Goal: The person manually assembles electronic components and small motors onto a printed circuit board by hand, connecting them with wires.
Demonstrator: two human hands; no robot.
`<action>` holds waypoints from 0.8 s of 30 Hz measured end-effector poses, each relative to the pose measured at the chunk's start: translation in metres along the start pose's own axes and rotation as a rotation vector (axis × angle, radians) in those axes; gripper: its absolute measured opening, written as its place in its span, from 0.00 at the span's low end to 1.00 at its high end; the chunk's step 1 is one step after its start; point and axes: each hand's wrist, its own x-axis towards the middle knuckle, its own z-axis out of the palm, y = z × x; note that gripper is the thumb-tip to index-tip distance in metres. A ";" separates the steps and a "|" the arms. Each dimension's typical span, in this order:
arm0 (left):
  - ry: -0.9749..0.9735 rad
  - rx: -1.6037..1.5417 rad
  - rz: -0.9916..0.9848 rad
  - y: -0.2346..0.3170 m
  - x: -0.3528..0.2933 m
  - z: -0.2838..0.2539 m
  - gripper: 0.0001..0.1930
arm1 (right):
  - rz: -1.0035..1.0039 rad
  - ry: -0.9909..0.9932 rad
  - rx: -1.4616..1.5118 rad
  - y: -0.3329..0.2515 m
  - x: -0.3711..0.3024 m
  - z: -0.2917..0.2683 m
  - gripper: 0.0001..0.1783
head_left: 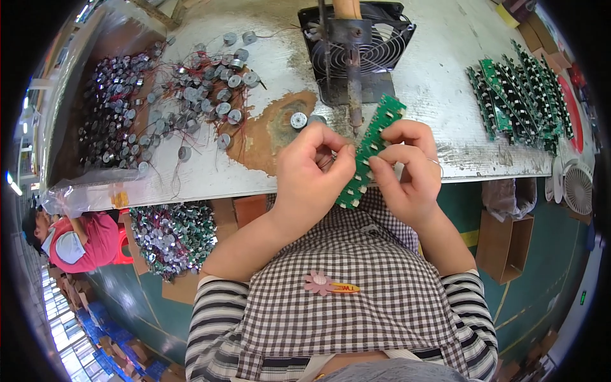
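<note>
A long green circuit board with a row of small pale components slants between my hands, over the table's front edge. My right hand grips it along its right side, thumb and fingers bent. My left hand is pinched closed against the board's left side; what lies between its fingertips is too small to make out. Just beyond them, a soldering iron points down from a clamp, its tip close to the board. A small round motor sits on the table beyond my left knuckles, with another partly hidden by that hand.
Many small motors with red wires lie at the left, beside a full box of motors. A black fan stands behind the iron. Stacked circuit boards lie right. Below are a pile of assembled parts and a cardboard box; a person sits left.
</note>
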 end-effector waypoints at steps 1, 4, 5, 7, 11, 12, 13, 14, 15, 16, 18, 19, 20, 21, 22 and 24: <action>-0.026 -0.029 -0.027 0.002 -0.001 0.000 0.06 | -0.004 0.017 0.018 0.001 0.002 -0.001 0.08; -0.178 0.020 -0.044 0.007 0.012 -0.014 0.05 | 0.157 0.062 0.120 0.011 -0.002 -0.008 0.05; -0.253 0.130 -0.016 0.010 0.024 -0.026 0.05 | 0.192 0.088 0.181 0.013 -0.002 -0.009 0.04; -0.095 0.414 0.518 0.010 0.063 -0.050 0.09 | 0.303 0.117 0.277 0.010 -0.005 -0.009 0.02; 0.135 1.093 0.874 0.009 0.144 -0.079 0.07 | 0.382 0.117 0.409 0.014 -0.010 -0.004 0.02; 0.097 1.226 0.855 0.002 0.162 -0.081 0.07 | 0.351 0.110 0.360 0.013 -0.009 -0.004 0.02; 0.049 1.351 0.836 -0.009 0.180 -0.077 0.07 | 0.347 0.108 0.358 0.014 -0.009 -0.003 0.02; 0.059 1.354 0.836 -0.022 0.194 -0.076 0.07 | 0.359 0.124 0.366 0.015 -0.010 -0.001 0.02; 0.013 1.290 0.783 -0.034 0.207 -0.075 0.07 | 0.368 0.137 0.373 0.015 -0.010 0.000 0.03; -0.037 1.222 0.734 -0.039 0.215 -0.073 0.07 | 0.370 0.128 0.376 0.015 -0.009 0.000 0.03; 0.005 1.060 0.671 -0.043 0.223 -0.077 0.08 | 0.374 0.129 0.379 0.014 -0.009 0.001 0.04; 0.038 0.899 0.603 -0.041 0.223 -0.079 0.08 | 0.372 0.129 0.375 0.014 -0.009 0.001 0.04; 0.061 0.617 0.308 -0.037 0.224 -0.085 0.09 | 0.373 0.106 0.403 0.014 -0.008 0.000 0.04; 0.103 0.497 0.214 -0.027 0.221 -0.086 0.08 | 0.381 0.096 0.425 0.015 -0.010 -0.001 0.05; 0.149 0.380 0.117 -0.018 0.214 -0.090 0.08 | 0.387 0.101 0.425 0.016 -0.010 -0.001 0.05; 0.066 0.044 0.088 0.003 0.183 -0.097 0.09 | 0.328 0.078 0.458 0.015 -0.010 -0.002 0.04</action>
